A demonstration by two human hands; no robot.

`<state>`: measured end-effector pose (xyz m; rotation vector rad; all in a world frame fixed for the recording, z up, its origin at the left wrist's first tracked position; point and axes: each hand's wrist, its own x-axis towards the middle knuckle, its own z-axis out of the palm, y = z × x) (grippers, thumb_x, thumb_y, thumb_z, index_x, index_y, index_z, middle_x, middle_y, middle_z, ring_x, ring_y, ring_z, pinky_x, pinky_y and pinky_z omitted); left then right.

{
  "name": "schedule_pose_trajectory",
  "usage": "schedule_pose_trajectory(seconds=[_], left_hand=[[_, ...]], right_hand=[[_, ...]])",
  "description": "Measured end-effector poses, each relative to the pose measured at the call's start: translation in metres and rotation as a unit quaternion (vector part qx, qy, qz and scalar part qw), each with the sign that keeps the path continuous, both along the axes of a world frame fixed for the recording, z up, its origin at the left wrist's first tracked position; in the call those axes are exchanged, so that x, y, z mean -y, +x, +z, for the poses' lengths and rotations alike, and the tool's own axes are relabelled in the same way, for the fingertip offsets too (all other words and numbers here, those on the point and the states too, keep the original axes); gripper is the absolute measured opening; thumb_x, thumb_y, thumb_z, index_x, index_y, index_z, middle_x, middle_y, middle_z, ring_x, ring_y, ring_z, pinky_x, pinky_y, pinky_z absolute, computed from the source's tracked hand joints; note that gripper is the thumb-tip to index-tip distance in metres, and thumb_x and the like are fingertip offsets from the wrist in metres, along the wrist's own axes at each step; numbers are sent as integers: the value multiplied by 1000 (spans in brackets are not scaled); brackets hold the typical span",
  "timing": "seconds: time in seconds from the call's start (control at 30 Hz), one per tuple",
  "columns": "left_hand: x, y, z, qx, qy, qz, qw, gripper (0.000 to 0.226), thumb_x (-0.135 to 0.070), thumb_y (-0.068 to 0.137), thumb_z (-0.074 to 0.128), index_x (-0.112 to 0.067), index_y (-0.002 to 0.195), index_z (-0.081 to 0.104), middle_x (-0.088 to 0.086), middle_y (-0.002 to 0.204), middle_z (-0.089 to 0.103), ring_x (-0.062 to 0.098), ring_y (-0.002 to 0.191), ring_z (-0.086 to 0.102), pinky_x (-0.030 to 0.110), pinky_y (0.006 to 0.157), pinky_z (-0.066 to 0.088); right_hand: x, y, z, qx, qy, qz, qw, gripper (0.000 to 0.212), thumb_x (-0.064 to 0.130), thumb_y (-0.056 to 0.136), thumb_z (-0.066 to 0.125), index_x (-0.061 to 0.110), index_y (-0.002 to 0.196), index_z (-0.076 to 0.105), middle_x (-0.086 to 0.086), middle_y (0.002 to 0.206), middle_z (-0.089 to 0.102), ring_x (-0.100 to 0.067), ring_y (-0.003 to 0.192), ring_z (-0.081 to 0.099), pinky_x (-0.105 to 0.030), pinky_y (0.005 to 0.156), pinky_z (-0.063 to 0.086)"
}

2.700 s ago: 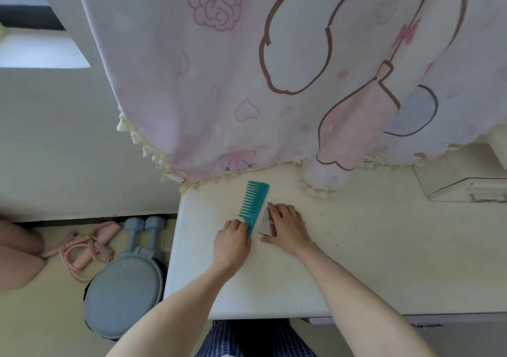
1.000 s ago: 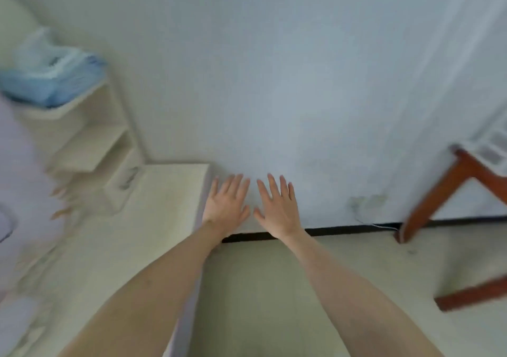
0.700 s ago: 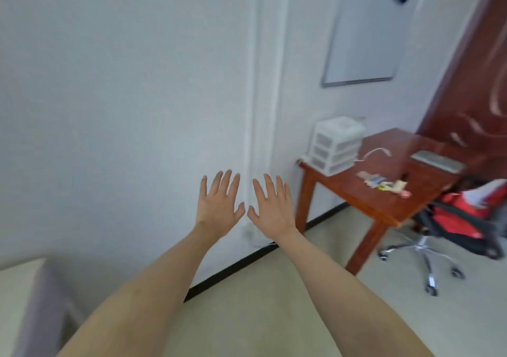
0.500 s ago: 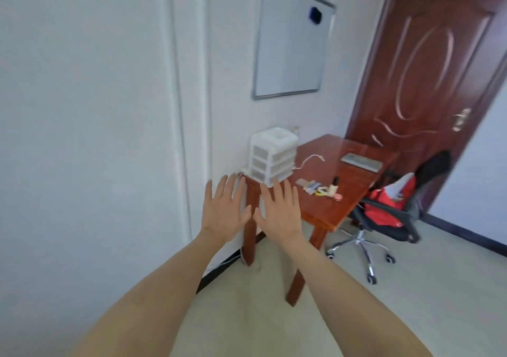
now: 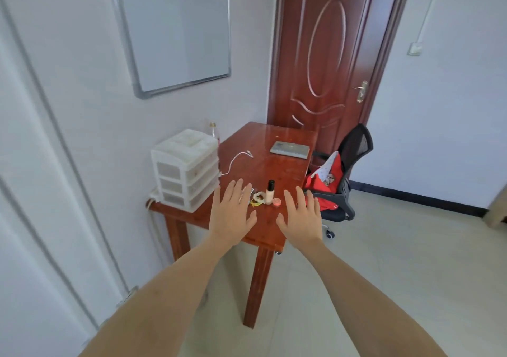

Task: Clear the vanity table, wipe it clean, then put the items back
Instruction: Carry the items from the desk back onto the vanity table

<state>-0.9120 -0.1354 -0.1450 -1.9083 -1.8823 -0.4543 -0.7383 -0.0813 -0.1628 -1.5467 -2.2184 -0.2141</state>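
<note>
A red-brown wooden table [image 5: 277,161] stands against the wall ahead of me. Near its front edge lie a small foundation bottle with a black cap [image 5: 270,192], a little pink round pot [image 5: 276,202] and a yellow-and-white hair tie bundle [image 5: 257,199]. My left hand [image 5: 231,216] and my right hand [image 5: 300,218] are both raised in front of the table, palms down, fingers spread, holding nothing. The two hands flank the small items without touching them.
A white three-drawer plastic organiser [image 5: 185,168] sits at the table's left end, with a white cable [image 5: 236,159] and a grey flat case [image 5: 290,149] further back. A black office chair [image 5: 344,175] carrying a red bag stands to the right. A closed door [image 5: 329,54] is behind.
I have turned away from the white vanity top with the teal comb towards the wooden table. Both hands let go of what they held and now hover open and further apart.
</note>
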Motion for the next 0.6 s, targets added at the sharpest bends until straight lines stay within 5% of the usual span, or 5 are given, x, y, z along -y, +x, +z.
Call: schedule_pose_trajectory(seconds=[0.13,0.33,0.6], left_hand=[[-74,-21,-20,-3,-32,-28,999,61,-44,77,64,-14,128,54,12,130,56,28,122,51,51,100,40],[-150,-36,-63,2,-61,-66,996,60,-45,77,65,-13,127,55,12,128,57,29,120,52,48,96,44],[-238,-52,-130,28,-129,-55,990,56,-41,69,73,-10,115,63,11,119,63,27,113,58,47,94,46]], right_hand=[[-57,-7,-16,-8,-30,-48,998,56,32,78,65,11,128,53,-21,133,51,-45,123,43,-56,100,36],[-122,-20,-58,10,-92,-69,993,57,40,93,42,20,144,27,-12,152,24,-36,139,18,-46,112,18],[-208,-36,-128,5,-193,-64,979,57,40,93,40,18,143,26,-9,150,28,-29,137,24,-41,109,24]])
